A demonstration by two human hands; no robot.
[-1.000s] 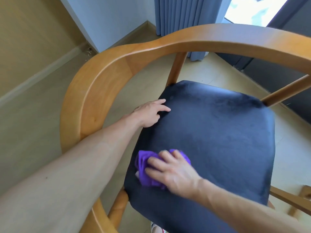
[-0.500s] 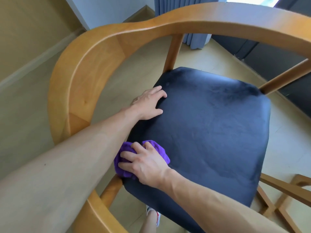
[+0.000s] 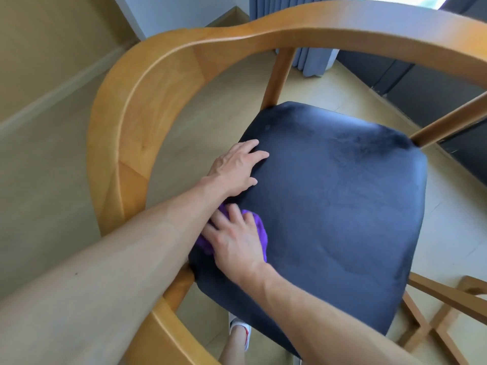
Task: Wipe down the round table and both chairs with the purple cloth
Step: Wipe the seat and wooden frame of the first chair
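Two bare hands work on a chair's dark seat (image 3: 342,206). The right hand (image 3: 237,241) presses flat, fingers spread, on a purple cloth (image 3: 259,230), mostly hidden beneath it. The left hand (image 3: 237,167) rests open on the seat edge.

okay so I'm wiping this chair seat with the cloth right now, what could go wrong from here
The right hand presses the purple cloth right beside the left forearm, so a wider stroke may bump it. The cloth sits near the dark seat's edge and could slip off through the gap to the floor. The curved wooden armrest is close; a fast stroke might knock knuckles.
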